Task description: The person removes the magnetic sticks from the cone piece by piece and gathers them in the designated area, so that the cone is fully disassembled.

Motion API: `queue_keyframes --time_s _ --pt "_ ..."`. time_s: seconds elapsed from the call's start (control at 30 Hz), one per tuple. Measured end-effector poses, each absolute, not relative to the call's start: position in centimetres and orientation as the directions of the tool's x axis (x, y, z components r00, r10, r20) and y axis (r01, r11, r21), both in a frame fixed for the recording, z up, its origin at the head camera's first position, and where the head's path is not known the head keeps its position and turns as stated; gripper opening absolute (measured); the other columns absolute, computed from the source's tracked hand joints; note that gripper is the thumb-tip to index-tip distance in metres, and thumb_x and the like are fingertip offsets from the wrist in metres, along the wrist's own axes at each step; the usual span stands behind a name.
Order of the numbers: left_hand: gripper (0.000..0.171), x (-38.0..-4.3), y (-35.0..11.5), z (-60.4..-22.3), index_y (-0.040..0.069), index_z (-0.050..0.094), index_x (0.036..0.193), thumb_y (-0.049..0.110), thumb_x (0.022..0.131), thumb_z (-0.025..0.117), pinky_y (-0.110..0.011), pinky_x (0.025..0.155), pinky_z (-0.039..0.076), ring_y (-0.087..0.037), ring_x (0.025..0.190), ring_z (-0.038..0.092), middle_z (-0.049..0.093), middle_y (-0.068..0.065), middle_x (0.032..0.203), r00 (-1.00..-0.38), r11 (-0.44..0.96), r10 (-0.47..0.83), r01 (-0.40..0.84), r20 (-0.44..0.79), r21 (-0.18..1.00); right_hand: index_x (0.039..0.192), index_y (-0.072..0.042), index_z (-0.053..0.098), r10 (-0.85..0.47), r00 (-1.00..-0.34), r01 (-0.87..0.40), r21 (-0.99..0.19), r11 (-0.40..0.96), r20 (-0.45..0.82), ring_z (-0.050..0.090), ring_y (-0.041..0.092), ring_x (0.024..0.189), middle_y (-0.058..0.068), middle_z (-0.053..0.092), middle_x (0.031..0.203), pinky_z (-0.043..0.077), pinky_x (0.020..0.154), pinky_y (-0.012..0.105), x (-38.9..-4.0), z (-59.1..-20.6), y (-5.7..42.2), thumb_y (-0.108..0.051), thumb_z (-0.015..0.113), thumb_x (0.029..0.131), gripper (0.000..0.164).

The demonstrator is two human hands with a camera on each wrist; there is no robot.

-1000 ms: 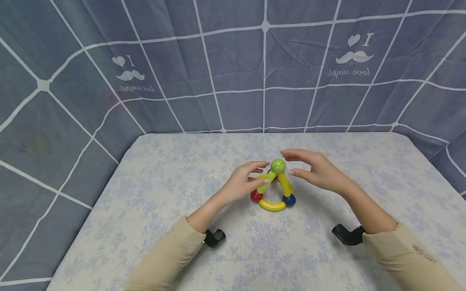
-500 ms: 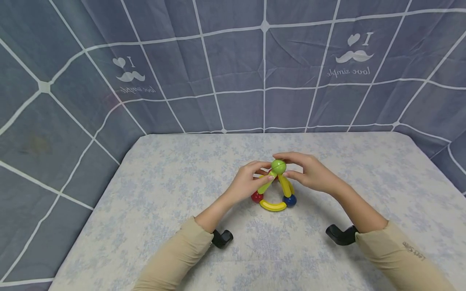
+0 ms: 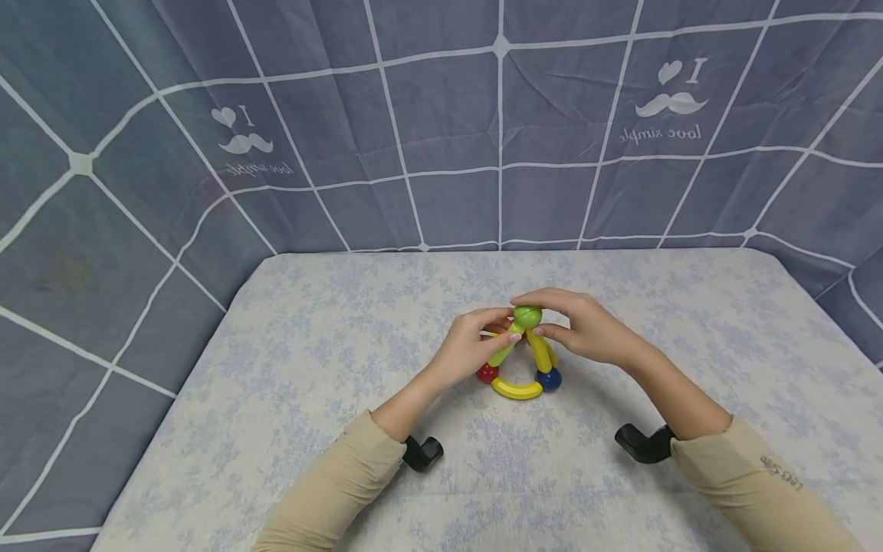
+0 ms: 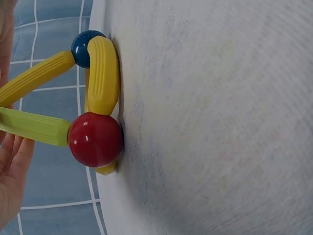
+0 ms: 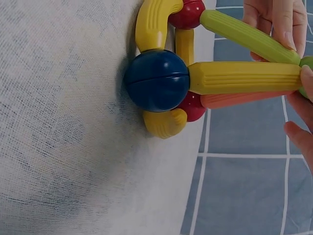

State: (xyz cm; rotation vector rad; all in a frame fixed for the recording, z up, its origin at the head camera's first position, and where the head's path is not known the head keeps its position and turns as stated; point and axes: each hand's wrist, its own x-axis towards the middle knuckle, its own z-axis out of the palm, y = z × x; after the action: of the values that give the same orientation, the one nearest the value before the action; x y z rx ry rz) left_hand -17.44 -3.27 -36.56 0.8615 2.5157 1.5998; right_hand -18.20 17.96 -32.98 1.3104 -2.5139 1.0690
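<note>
A pyramid of magnetic ball-and-rod toy pieces stands on the cloth in the head view. A green ball (image 3: pixel 527 317) tops it, with a green rod (image 5: pixel 249 36), a yellow rod (image 5: pixel 244 77) and an orange-red rod (image 5: pixel 244 100) sloping down from it. Curved yellow rods (image 3: pixel 517 390) join the base balls: a blue ball (image 5: pixel 156 81) and two red balls, one red ball (image 4: pixel 95 139) nearest the left wrist camera. My left hand (image 3: pixel 461 349) pinches the green rod near its upper end. My right hand (image 3: pixel 592 330) holds the green ball between thumb and fingers.
The table (image 3: pixel 331 330) is covered with a pale blue-flowered cloth. Behind it and to the sides hangs a grey-blue curtain (image 3: pixel 448 115) with white grid lines. Black wrist mounts (image 3: pixel 645 443) stick out below both forearms.
My right hand has moved left, from beside the green ball to a hold on it. My left hand has come slightly right onto the green rod. The pyramid stays nearly in place.
</note>
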Motion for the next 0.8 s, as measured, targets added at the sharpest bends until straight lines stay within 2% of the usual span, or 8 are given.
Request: queue_keyframes --time_s 0.3,0.57,0.8 --pt "0.038 -17.51 -3.11 -36.51 -0.001 0.056 0.125 0.013 0.091 0.062 -0.022 0.082 0.049 -0.02 0.095 0.062 0.065 -0.013 0.108 -0.843 0.324 0.465 0.447 0.271 0.834 0.118 -0.004 0.06 -0.674 -0.611 -0.768 -0.517 0.379 0.415 0.057 0.021 0.106 0.005 0.062 0.114 0.049 0.085 0.038 -18.17 -32.89 17.74 0.01 0.07 0.075 0.047" --pt "0.035 -17.61 -2.98 -36.35 -0.001 0.06 0.121 0.013 0.09 0.063 -0.02 0.077 0.05 -0.021 0.093 0.064 0.067 -0.012 0.105 -0.847 0.334 0.446 0.457 0.289 0.824 0.115 -0.005 0.062 -0.656 -0.613 -0.775 -0.499 0.388 0.44 0.057 0.02 0.104 0.003 0.063 0.111 0.049 0.084 0.037 -18.44 -32.94 17.73 0.01 0.073 0.072 0.047" --pt "0.033 -17.53 -2.96 -36.54 -0.002 0.061 0.119 0.01 0.089 0.064 -0.019 0.076 0.05 -0.021 0.094 0.065 0.065 -0.013 0.112 -0.839 0.314 0.45 0.469 0.306 0.826 0.113 -0.006 0.064 -0.644 -0.616 -0.772 -0.511 0.379 0.453 0.057 0.018 0.101 0.003 0.064 0.108 0.049 0.084 0.031 -18.41 -33.09 17.73 0.009 0.074 0.071 0.046"
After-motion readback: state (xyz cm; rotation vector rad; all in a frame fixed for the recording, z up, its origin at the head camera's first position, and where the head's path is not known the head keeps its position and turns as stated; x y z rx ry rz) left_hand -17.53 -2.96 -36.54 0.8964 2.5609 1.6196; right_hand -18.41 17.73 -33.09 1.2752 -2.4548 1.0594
